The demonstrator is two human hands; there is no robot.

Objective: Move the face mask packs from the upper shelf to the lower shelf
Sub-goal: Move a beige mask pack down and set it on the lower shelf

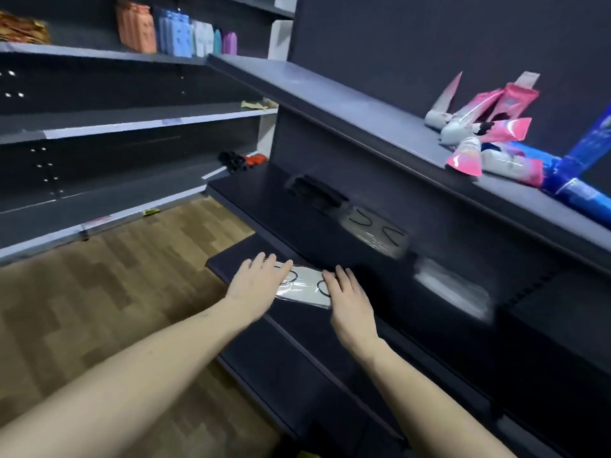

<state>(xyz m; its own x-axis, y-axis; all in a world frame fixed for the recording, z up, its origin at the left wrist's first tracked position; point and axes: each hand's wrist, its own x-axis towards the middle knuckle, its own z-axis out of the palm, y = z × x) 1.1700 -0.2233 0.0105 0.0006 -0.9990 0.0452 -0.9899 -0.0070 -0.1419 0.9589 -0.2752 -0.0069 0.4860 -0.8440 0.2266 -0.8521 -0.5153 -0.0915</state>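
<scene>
A clear pack of grey face masks with black ear loops lies flat on the lower dark shelf. My left hand rests on its left end with straight fingers, and my right hand touches its right end, fingers also straight. On the upper shelf just above lie three more packs: a black one, a grey one with black loops and a blurred white one.
Pink, white and blue tubes lie heaped on the top shelf at right. A second shelf unit stands at left with bottles and small items. Wood-pattern floor fills the space between the units.
</scene>
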